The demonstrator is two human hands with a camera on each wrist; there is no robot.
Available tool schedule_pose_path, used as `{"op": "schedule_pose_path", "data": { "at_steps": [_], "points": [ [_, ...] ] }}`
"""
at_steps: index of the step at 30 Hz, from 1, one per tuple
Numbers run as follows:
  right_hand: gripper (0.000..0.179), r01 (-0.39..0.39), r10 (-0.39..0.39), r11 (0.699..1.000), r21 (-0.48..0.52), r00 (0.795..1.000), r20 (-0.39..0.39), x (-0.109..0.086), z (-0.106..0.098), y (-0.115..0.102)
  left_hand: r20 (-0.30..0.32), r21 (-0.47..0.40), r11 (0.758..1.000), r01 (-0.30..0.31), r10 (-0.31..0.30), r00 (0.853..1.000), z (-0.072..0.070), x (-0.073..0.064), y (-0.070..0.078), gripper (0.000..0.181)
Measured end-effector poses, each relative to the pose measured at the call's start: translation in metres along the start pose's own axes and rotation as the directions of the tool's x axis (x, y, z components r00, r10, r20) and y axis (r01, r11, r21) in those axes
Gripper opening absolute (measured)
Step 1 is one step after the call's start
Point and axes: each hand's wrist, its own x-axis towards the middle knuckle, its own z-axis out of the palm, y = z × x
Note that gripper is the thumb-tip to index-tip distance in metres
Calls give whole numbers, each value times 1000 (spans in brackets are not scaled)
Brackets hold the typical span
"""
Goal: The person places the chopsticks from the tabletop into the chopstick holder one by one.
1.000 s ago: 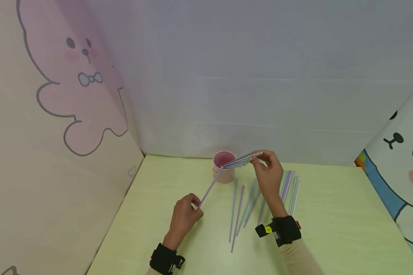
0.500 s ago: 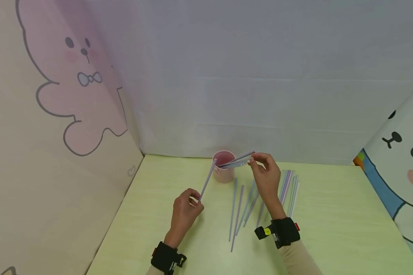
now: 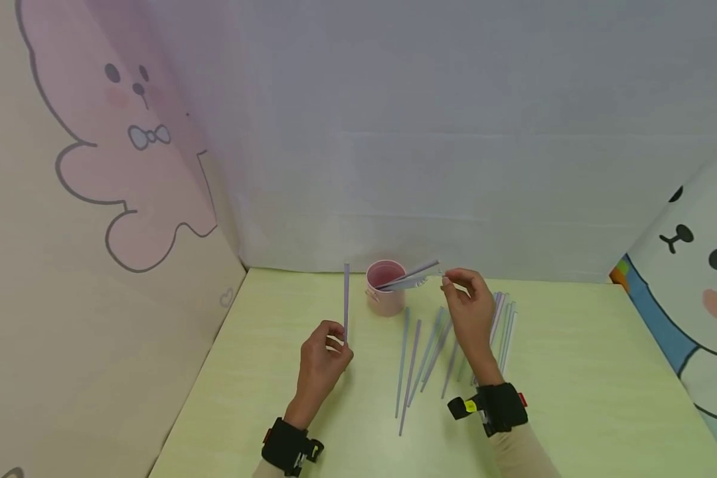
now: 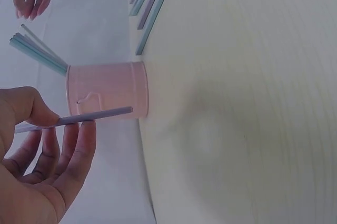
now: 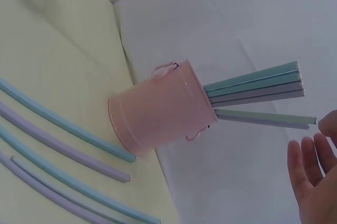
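head view: nearest to where i stand is the left hand (image 3: pixel 324 362), raised over the table (image 3: pixel 245 411), pinching a purple stick (image 3: pixel 346 299) between thumb and fingers. the stick is close to upright, its lower end poking out below the fingers. to that hand's right, loose sticks (image 3: pixel 402 362) lie on the tabletop, most of them pointing away from the person. farther out, the right hand (image 3: pixel 471 309) grips nothing i can see, its fingers loosely bent just beside the tips of some leaning sticks (image 5: pixel 258 87); whether the thumb brushes one, i can't tell. those stand in a pink bucket (image 3: pixel 386 304), tilted toward the right hand. the relation that counts, i'd judge: the bucket sits ahead and to the right of the left hand, and the held stick is beside its mouth, not above it, with their long axes nearly parallel. last comes the pale wall (image 3: pixel 394 166).
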Motion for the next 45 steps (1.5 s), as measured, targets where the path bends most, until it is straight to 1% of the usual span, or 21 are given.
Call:
{"op": "schedule_pose_path", "data": {
  "at_steps": [3, 8, 11, 14, 16, 18, 22, 25, 29, 31, 33, 35, 40, 42, 45],
  "points": [
    [19, -6, 6, 1000, -14, 1000, -14, -1, -10, 1, -11, -13, 1000, -6, 6, 1000, 0, 3, 3, 32],
    [20, -20, 18, 997, -78, 999, -34, -4, -31, 5, -32, 0, 1000, -2, 2, 999, -1, 7, 5, 34],
    [22, -26, 20, 991, -133, 999, -50, -6, -48, 9, -39, 10, 1000, 6, -5, 999, -1, 9, 6, 34],
    [27, -56, 38, 975, -213, 995, -88, -10, -69, 17, -45, 19, 1000, -5, 6, 999, -1, 10, 7, 32],
    [30, -95, 64, 953, -287, 991, -116, -14, -84, 25, -53, 20, 1000, -20, 21, 998, -1, 11, 8, 30],
    [32, -150, 104, 919, -365, 984, -142, -18, -97, 34, -62, 19, 999, -31, 32, 998, -2, 12, 9, 29],
    [33, -236, 167, 824, -515, 970, -178, -25, -120, 45, -65, 19, 999, -49, 50, 997, -2, 17, 11, 25],
    [31, -281, 199, 752, -596, 959, -200, -30, -134, 51, -71, 17, 997, -70, 71, 995, -3, 22, 13, 25],
    [29, -332, 268, 665, -669, 942, -202, -36, -146, 60, -105, 3, 994, -107, 107, 989, -4, 30, 18, 30],
    [29, -346, 301, 628, -697, 934, -193, -40, -149, 64, -120, -5, 993, -115, 114, 986, -4, 34, 20, 30],
    [30, -354, 328, 608, -711, 927, -182, -43, -151, 66, -132, -15, 993, -121, 118, 984, -5, 37, 22, 29],
    [30, -359, 341, 601, -714, 923, -177, -46, -151, 68, -143, -23, 992, -128, 123, 982, -4, 39, 22, 29],
    [29, -367, 343, 600, -711, 921, -185, -48, -152, 70, -177, -56, 983, -175, 163, 971, 0, 46, 27, 28],
    [29, -368, 343, 599, -711, 920, -188, -48, -152, 71, -193, -73, 978, -193, 176, 965, 2, 49, 32, 30],
    [29, -365, 343, 599, -713, 921, -184, -49, -152, 72, -217, -95, 973, -212, 187, 958, 2, 54, 44, 32]
  ]
}}
